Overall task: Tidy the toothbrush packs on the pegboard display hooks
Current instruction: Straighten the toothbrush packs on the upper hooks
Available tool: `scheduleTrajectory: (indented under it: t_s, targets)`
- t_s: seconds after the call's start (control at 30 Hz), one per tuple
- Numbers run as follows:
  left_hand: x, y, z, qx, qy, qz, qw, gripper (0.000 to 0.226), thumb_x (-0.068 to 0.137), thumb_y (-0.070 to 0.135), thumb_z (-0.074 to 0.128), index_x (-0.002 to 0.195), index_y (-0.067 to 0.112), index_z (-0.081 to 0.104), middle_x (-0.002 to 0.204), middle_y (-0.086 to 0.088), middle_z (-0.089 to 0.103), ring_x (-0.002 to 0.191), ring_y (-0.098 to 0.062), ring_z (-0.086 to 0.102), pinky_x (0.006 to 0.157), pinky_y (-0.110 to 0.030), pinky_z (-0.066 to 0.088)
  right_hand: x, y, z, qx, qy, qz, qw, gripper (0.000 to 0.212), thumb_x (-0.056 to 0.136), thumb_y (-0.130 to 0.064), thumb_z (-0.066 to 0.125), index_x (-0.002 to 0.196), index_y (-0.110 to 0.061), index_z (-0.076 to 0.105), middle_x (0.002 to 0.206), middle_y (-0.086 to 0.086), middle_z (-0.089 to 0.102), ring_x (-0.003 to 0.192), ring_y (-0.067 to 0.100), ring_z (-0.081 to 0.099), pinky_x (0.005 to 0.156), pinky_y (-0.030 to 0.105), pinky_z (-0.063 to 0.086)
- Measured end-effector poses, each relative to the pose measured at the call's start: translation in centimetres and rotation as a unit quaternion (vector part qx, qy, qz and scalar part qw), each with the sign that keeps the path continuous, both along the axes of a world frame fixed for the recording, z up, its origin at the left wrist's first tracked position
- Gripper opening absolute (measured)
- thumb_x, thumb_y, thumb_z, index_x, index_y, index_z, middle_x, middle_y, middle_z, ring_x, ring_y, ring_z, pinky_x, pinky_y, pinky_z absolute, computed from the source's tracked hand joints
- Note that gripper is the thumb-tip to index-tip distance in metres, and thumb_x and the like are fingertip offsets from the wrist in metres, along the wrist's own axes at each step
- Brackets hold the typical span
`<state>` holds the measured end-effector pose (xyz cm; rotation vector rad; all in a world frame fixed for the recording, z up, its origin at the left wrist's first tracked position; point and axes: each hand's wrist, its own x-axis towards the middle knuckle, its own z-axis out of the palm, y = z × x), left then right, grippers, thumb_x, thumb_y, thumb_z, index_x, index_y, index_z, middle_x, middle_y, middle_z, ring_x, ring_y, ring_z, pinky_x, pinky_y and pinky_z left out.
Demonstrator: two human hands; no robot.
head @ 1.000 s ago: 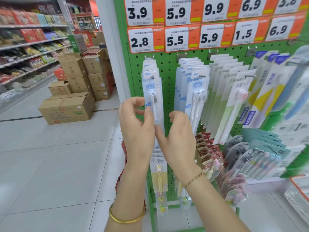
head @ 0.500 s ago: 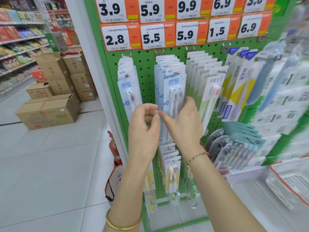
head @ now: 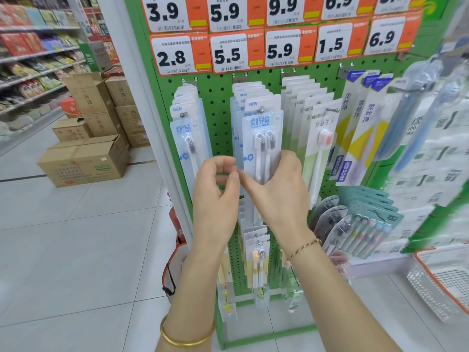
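One tall green pegboard [head: 218, 115] fills the middle of the view, with orange price tags [head: 177, 57] across its top. Cardboard boxes [head: 83, 163] are stacked on the tiled floor to its left, and a wire basket [head: 441, 280] sits at the lower right. Rows of toothbrush packs hang from the hooks. The twin-brush pack [head: 261, 128] is at the front of the middle hook [head: 259, 110], between the single-brush packs [head: 189, 133] and the pink-bristle packs [head: 321, 138]. The right grip [head: 276, 194] pinches the twin-brush pack low down, with the fingers on its right edge and the thumb across its front. The left grip [head: 215, 189] is curled at the pack's left edge, its thumb tip meeting the right thumb; I cannot tell whether it pinches the edge. A gold bangle [head: 186, 336] circles the left wrist
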<state>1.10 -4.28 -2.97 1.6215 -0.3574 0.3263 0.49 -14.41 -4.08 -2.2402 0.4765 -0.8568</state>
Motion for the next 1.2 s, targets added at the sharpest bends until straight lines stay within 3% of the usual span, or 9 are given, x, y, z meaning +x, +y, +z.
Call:
scheduleTrajectory:
  t_s: [0.23, 0.4, 0.57, 0.73, 0.87, 0.93, 1.07, 1.13, 1.2]
  targets:
    - [-0.7, -0.1, 0.1, -0.020, -0.014, 0.022, 0.999, 0.021, 0.096, 0.012, 0.050, 0.097, 0.032, 0.056, 0.098, 0.008, 0.062, 0.092, -0.016, 0.061, 0.076, -0.027, 0.049, -1.5, -0.4, 0.0, -0.016, -0.008, 0.003, 1.000, 0.063, 0.071, -0.065, 0.065, 0.101, -0.015, 0.041, 0.091, -0.005, 0.042, 0.080, 0.016, 0.045, 0.058, 0.028, 0.031]
    - [-1.9, -0.9, -0.1, -0.027, -0.011, -0.009, 1.000, 0.016, 0.098, 0.018, 0.048, 0.103, 0.028, 0.060, 0.101, 0.008, 0.064, 0.095, -0.009, 0.061, 0.081, -0.025, 0.050, -3.5, -1.4, -0.8, -0.023, 0.001, 0.027, 0.999, 0.062, 0.070, -0.065, 0.066, 0.099, -0.018, 0.039, 0.089, -0.007, 0.041, 0.078, 0.015, 0.046, 0.057, 0.030, 0.037]
    - [-4.0, -3.9, -1.5, -0.009, 0.021, -0.096, 0.995, 0.027, 0.099, 0.023, 0.046, 0.072, 0.025, 0.047, 0.060, 0.018, 0.042, 0.059, -0.001, 0.039, 0.061, -0.021, 0.037, -7.4, -3.6, -2.7, -0.044, 0.043, 0.033, 0.998, 0.069, 0.065, -0.069, 0.060, 0.108, -0.019, 0.040, 0.093, -0.007, 0.044, 0.084, 0.016, 0.049, 0.063, 0.033, 0.042]
    - [-7.0, -7.4, -4.8, -0.035, 0.094, -0.111, 0.989, 0.032, 0.102, 0.020, 0.042, 0.071, 0.025, 0.051, 0.057, 0.020, 0.045, 0.058, 0.002, 0.038, 0.061, -0.015, 0.035, -10.9, -6.9, -5.6, -0.035, 0.100, 0.076, 0.991, 0.064, 0.072, -0.066, 0.052, 0.115, -0.020, 0.045, 0.100, -0.008, 0.046, 0.090, 0.011, 0.046, 0.066, 0.030, 0.038]
    - [-8.4, -8.7, -8.4, -0.063, 0.191, -0.127, 0.971, 0.029, 0.087, 0.050, 0.050, 0.084, 0.024, 0.062, 0.087, -0.005, 0.058, 0.085, -0.019, 0.052, 0.094, -0.056, 0.044, -12.8, -9.7, -8.5, 0.088, 0.051, 0.140, 0.985, 0.015, 0.093, -0.030, 0.054, 0.090, -0.015, 0.058, 0.077, -0.010, 0.051, 0.070, 0.002, 0.044, 0.063, 0.020, 0.034]
    - [-9.0, -9.1, -10.0, -0.074, 0.242, -0.126, 0.959, 0.036, 0.078, 0.059, 0.053, 0.087, 0.025, 0.064, 0.096, -0.005, 0.063, 0.095, -0.020, 0.056, 0.100, -0.061, 0.036, -13.9, -10.6, -9.9, 0.141, 0.053, 0.141, 0.979, 0.023, 0.094, -0.017, 0.053, 0.071, -0.014, 0.053, 0.064, -0.009, 0.046, 0.061, 0.002, 0.041, 0.058, 0.017, 0.032]
    - [-9.7, -10.3, -11.1, -0.091, 0.345, -0.145, 0.923, 0.080, 0.059, 0.087, 0.053, 0.118, 0.035, 0.063, 0.125, 0.006, 0.064, 0.121, -0.018, 0.056, 0.107, -0.050, 0.037, -15.1, -11.6, -12.2, 0.218, 0.081, 0.146, 0.962, 0.033, 0.093, -0.014, 0.056, 0.062, -0.015, 0.043, 0.058, -0.009, 0.038, 0.055, 0.004, 0.035, 0.055, 0.024, 0.031]
    - [-9.4, -11.0, -11.5, -0.061, 0.316, -0.139, 0.937, 0.064, 0.070, 0.077, 0.057, 0.109, 0.027, 0.066, 0.111, 0.006, 0.069, 0.108, -0.012, 0.062, 0.099, -0.039, 0.045, -15.2, -12.2, -13.0, 0.243, 0.077, 0.163, 0.953, 0.035, 0.093, -0.014, 0.056, 0.061, -0.015, 0.041, 0.060, -0.007, 0.038, 0.056, 0.009, 0.035, 0.055, 0.027, 0.030]
    - [-9.4, -11.5, -11.8, -0.027, 0.281, -0.111, 0.953, 0.030, 0.088, 0.052, 0.058, 0.087, 0.022, 0.063, 0.078, 0.015, 0.065, 0.075, 0.003, 0.060, 0.074, -0.020, 0.045, -15.1, -12.6, -13.4, 0.249, 0.065, 0.175, 0.950, 0.039, 0.092, -0.012, 0.057, 0.059, -0.017, 0.038, 0.062, -0.004, 0.036, 0.058, 0.011, 0.034, 0.055, 0.029, 0.029]
